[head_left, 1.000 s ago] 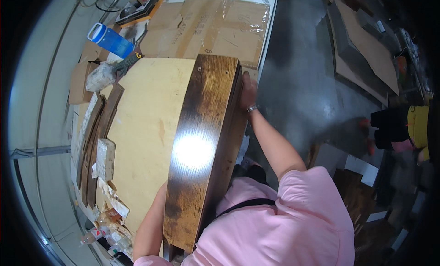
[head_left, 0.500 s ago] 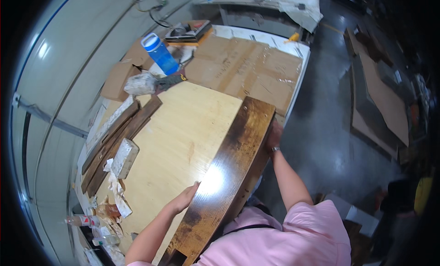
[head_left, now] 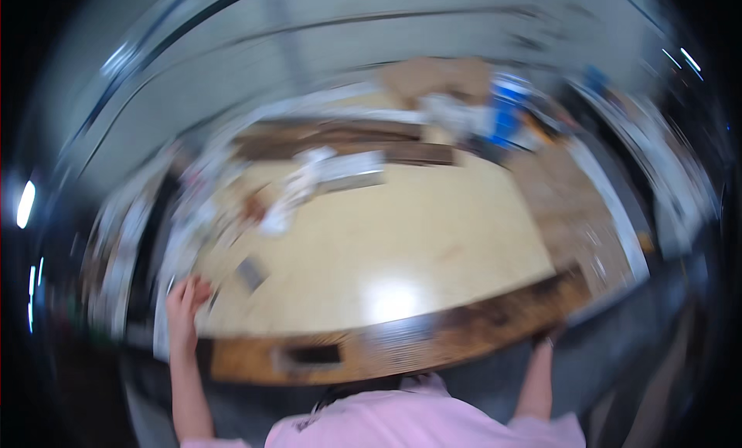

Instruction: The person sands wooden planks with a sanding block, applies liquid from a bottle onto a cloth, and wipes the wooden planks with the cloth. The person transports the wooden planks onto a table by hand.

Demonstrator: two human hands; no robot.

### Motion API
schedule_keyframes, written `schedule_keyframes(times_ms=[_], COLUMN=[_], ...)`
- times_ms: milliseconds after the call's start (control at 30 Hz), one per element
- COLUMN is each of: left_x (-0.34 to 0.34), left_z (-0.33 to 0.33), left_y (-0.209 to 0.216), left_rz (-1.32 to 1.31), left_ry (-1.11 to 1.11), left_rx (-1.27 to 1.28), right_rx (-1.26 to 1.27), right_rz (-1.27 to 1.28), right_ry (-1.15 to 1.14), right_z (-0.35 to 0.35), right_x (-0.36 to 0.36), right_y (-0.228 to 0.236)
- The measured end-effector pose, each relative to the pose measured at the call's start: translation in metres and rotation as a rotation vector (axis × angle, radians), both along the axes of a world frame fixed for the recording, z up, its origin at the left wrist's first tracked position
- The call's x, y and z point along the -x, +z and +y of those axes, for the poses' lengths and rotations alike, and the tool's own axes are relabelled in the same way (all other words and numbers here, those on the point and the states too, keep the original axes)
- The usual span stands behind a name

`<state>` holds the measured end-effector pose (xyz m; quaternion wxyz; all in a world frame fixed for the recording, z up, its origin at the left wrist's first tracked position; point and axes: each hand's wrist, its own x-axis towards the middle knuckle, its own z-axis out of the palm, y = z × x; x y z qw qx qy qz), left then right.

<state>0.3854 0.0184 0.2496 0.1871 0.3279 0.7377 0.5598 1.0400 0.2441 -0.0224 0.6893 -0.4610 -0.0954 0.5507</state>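
Note:
A long brown wooden board, glossy and dark-mottled with a rectangular cutout near its left end, lies along the near edge of the worktable. My right hand grips its near side towards the right end; the board hides most of the fingers. Off the board's left end, my left hand is over the table's left side, blurred, its fingers loosely apart with nothing visible in them. Beside it, a small grey flat block rests on the tabletop.
Dark wood strips lie at the back, with a wrapped pale block and crumpled white paper before them. A blue bottle stands back right, near flattened cardboard. Another table is at the right.
My view has swung left, so the board now runs across the near side. My left hand has left the board's edge and moved beyond its left end. My right hand stays at the board.

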Motion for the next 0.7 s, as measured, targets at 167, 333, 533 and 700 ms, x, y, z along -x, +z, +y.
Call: schedule_keyframes(times_ms=[167,333,533,700], left_x=[0.007,-0.056,-0.158,-0.229], left_z=[-0.135,-0.303,-0.423,-0.483], left_y=[-0.016,-0.084,-0.219,-0.292], left_rz=[-0.087,-0.270,-0.607,-0.796], left_ry=[0.601,1.067,1.364,1.038], left_rx=[-0.352,-0.332,-0.117,0.348], right_rx=[0.123,0.226,0.399,0.501], right_rz=[-0.348,-0.616,-0.778,-0.832], right_ry=[0.075,0.202,0.244,0.355], right_z=[0.019,0.066,0.062,0.110], right_x=[-0.032,-0.017,-0.073,-0.176], right_y=[0.010,-0.010,-0.052,-0.069])
